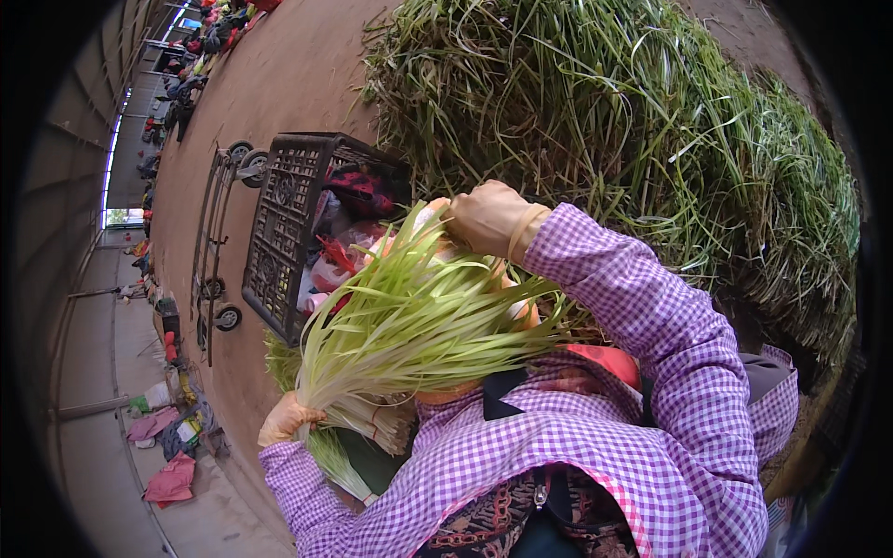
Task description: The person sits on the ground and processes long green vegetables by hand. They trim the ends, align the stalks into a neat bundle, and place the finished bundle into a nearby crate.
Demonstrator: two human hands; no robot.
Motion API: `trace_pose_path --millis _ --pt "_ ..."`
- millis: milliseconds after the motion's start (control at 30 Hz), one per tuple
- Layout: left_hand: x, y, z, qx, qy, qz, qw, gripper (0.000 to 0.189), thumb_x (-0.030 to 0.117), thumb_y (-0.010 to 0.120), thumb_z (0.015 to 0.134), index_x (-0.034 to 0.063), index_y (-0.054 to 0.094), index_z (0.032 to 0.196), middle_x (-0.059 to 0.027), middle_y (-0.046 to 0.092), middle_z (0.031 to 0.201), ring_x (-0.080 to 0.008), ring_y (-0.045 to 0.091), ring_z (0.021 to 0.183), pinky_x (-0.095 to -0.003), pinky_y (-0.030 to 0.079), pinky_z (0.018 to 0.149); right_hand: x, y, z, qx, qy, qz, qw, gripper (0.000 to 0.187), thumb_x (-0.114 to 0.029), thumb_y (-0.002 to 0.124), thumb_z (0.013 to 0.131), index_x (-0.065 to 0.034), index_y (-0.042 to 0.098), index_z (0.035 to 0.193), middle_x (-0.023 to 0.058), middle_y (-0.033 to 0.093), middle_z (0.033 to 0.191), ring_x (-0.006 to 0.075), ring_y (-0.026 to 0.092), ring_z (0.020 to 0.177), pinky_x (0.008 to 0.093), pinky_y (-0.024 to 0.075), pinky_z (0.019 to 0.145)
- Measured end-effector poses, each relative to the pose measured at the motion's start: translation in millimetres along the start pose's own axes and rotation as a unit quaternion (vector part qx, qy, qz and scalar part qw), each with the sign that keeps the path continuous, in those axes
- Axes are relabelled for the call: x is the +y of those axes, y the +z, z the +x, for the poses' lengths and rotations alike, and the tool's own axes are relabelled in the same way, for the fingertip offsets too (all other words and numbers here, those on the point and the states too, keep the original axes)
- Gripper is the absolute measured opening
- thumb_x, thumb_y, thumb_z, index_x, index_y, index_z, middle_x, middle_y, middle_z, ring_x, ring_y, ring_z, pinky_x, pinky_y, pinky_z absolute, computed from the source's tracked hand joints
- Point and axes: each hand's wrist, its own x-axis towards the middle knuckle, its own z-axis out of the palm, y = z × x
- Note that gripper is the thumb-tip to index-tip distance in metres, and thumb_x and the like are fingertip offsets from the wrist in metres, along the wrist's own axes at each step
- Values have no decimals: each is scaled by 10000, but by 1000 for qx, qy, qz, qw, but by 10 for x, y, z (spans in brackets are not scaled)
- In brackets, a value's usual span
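A large bunch of pale green leafy stalks, perhaps Chinese chives (418, 307), lies fanned out across my lap. My gloved left hand (289, 418) grips its whitish stem end at the lower left. My gloved right hand (485, 216) is closed at the leaf tips at the top of the bunch; whether it pinches a leaf is hidden. Beneath the leaves shows an orange and white cloth (523, 310). Beside the held stems lies a stem bundle tied with a red band (384, 424), and below it another bundle of thin green stalks (338, 464).
A black plastic crate (286, 216) with bags and cloth stands ahead of me, with a flat wheeled cart (216, 244) beyond it. To the right rises a large heap of green leaves (614, 125). Clothes and bags (171, 478) lie along the wall.
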Motion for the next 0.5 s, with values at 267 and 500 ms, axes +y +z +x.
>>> trace_pose_path --millis 267,500 --pt "-108 53 119 -22 -13 48 999 333 14 777 772 -20 657 1081 -108 706 842 -182 664 691 -295 509 545 978 539 -224 -89 259 170 947 350 -235 639 924 -138 667 1258 132 707 1146 302 699 1006 392 569 837" --pt "-85 67 90 -48 2 5 999 319 8 773 781 -19 651 1075 -117 707 851 -198 663 698 -298 509 535 1010 198 -609 83 150 193 966 437 -227 680 878 -240 628 1312 103 736 967 279 702 916 410 552 810"
